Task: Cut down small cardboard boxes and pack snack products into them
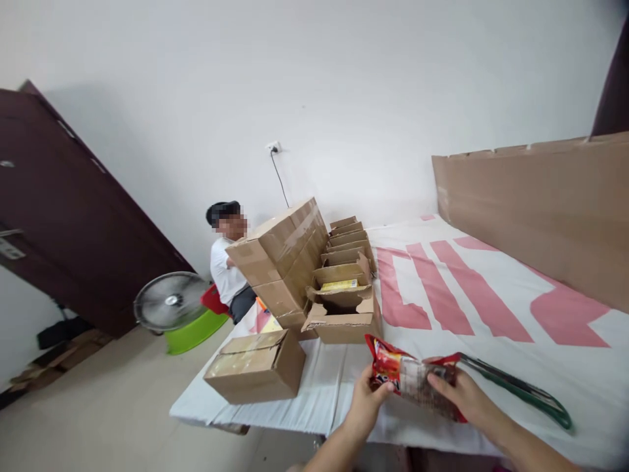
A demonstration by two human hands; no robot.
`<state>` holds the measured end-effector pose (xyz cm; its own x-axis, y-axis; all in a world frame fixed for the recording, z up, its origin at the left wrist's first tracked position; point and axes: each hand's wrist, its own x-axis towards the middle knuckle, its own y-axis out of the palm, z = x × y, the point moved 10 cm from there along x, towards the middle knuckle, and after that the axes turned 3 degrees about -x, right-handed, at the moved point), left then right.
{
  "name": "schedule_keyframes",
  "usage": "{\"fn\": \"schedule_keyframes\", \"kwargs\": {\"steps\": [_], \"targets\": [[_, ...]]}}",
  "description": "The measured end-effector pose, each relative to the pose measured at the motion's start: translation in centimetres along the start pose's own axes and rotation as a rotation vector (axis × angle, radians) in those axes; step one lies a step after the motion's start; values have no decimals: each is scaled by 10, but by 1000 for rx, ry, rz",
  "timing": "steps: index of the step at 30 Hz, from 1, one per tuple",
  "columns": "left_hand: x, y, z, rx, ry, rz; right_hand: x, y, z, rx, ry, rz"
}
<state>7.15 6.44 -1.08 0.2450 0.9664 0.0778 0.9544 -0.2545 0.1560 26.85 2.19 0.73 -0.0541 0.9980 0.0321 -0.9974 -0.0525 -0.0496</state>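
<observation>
A red, printed plastic food packet (410,377) with a see-through panel is held above the near edge of the table. My left hand (366,401) grips its left end, thumb on top. My right hand (458,392) is closed round the right end, with the thumb pressed on the wrapper. Just right of that hand, a long, narrow tool with a dark green handle (535,398) lies on the cloth; its exact kind is unclear. An open cardboard box (346,328) stands beyond the packet, and what is inside is not visible.
A taped carton (255,367) sits at the table's left corner. Behind it are stacked cartons (282,255) and a row of open boxes (346,252). A large cardboard panel (535,210) borders the right. One person (226,269) sits beyond the stack, near a fan (171,301).
</observation>
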Motion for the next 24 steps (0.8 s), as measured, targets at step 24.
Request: {"fn": "schedule_keyframes", "kwargs": {"steps": [24], "targets": [[1,-134,-38,968,317,-354,18,61,-35,-346,-122,19]]}}
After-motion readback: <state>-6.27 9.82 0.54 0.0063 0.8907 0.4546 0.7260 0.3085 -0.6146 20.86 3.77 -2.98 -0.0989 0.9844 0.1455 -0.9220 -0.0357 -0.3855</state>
